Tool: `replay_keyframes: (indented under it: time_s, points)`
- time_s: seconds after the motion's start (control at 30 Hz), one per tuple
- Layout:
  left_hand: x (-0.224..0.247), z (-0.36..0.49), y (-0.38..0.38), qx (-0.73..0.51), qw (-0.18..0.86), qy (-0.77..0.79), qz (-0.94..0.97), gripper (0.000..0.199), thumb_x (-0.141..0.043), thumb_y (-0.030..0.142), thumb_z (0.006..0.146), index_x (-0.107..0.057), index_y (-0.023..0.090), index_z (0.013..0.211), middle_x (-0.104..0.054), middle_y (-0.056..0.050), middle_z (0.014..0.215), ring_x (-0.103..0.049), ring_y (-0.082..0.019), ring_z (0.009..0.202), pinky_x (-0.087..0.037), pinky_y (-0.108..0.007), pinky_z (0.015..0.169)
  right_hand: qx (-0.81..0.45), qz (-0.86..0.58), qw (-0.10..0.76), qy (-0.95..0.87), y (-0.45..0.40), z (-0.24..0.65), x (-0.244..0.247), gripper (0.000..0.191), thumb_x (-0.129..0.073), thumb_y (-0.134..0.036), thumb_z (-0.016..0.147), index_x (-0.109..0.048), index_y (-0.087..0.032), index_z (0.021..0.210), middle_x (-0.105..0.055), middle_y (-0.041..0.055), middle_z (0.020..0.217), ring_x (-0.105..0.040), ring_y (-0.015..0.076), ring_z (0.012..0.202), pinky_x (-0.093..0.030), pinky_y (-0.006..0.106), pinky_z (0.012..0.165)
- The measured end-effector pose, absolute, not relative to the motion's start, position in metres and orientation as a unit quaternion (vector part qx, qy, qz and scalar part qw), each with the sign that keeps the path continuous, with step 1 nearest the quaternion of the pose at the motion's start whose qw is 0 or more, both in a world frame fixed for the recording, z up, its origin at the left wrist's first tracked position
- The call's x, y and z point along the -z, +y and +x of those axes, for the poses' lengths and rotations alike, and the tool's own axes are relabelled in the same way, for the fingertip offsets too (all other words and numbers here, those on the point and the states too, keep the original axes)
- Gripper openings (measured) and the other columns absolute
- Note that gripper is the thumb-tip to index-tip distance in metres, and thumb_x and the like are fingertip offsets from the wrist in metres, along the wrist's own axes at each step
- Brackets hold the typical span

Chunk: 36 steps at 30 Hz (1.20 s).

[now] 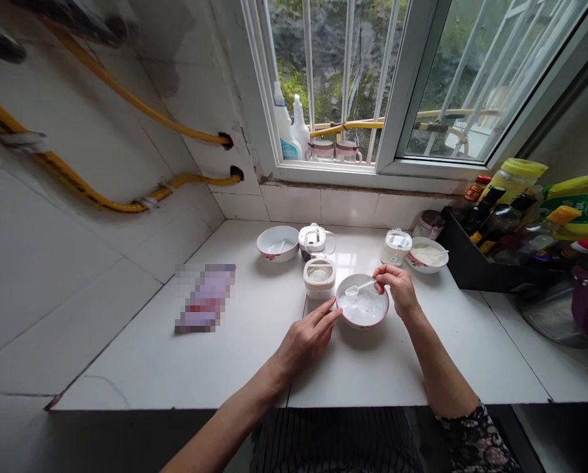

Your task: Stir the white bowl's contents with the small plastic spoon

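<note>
Thumb and fingers of my right hand (396, 286) pinch the handle of a small white spoon (352, 290). Its scoop is over the white bowl (362, 326) with a pink rim, which has something whitish inside. My left hand (309, 334) lies at the bowl's left side, fingers stretched out and fingertips touching the rim; its thumb is hidden. Right behind my left fingers stands a lidded seasoning jar (319, 276) with pale contents. Another lidded jar (313, 238), with dark contents, is behind that one. Beyond my right hand stands a third clear-lidded jar (397, 247).
A second white bowl (278, 244) with a spoon stands back left. A flowered bowl (427, 255) of white powder sits back right, beside a black bin (491, 266) of bottles. A blurred purple packet (207, 299) lies left. A metal pot (552, 318) stands at far right.
</note>
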<state>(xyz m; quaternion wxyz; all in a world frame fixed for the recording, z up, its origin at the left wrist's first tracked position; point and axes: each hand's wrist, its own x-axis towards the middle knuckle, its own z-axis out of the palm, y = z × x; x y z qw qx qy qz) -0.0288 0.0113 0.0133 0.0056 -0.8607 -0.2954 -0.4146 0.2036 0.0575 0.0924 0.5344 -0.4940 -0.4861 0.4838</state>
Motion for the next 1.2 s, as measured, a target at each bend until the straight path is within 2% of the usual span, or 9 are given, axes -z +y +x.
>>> replay_keyframes:
  time_s: [0.43, 0.73, 1.03, 1.2]
  points:
    - [-0.014, -0.028, 0.011, 0.417, 0.026, -0.296, -0.859, 0.04, -0.045, 0.004, 0.095, -0.055, 0.017, 0.131, -0.064, -0.017, 0.132, -0.069, -0.023, 0.113, -0.063, -0.032, 0.089, -0.417, -0.506, 0.446, -0.61, 0.047, 0.194, -0.093, 0.011, -0.053, -0.025, 0.065, -0.06, -0.02, 0.058, -0.052, -0.0042, 0.043, -0.044, 0.012, 0.046, -0.036, 0.026, 0.051]
    - [-0.014, -0.029, 0.012, 0.417, 0.014, -0.292, -0.86, 0.043, -0.045, 0.003, 0.094, -0.055, 0.017, 0.133, -0.063, -0.016, 0.134, -0.067, -0.023, 0.117, -0.063, -0.032, 0.089, -0.504, -0.484, 0.495, -0.516, 0.056, 0.207, -0.093, 0.009, -0.058, -0.027, 0.061, -0.062, -0.018, 0.061, -0.052, -0.0028, 0.042, -0.045, 0.0123, 0.043, -0.037, 0.028, 0.05]
    - [-0.014, -0.027, 0.012, 0.416, 0.013, -0.293, -0.861, 0.044, -0.044, 0.004, 0.095, -0.053, 0.017, 0.136, -0.063, -0.015, 0.135, -0.066, -0.023, 0.119, -0.062, -0.033, 0.093, -0.496, -0.489, 0.522, -0.493, 0.063, 0.218, -0.091, 0.011, -0.063, -0.03, 0.061, -0.063, -0.019, 0.061, -0.052, -0.003, 0.043, -0.043, 0.0122, 0.043, -0.034, 0.03, 0.051]
    - [-0.012, -0.027, 0.012, 0.42, 0.02, -0.293, -0.859, 0.041, -0.044, 0.005, 0.096, -0.055, 0.016, 0.134, -0.064, -0.017, 0.133, -0.067, -0.023, 0.118, -0.062, -0.032, 0.092, -0.481, -0.483, 0.567, -0.462, 0.068, 0.212, -0.092, 0.013, -0.064, -0.032, 0.06, -0.062, -0.02, 0.064, -0.054, -0.002, 0.046, -0.046, 0.013, 0.046, -0.034, 0.029, 0.049]
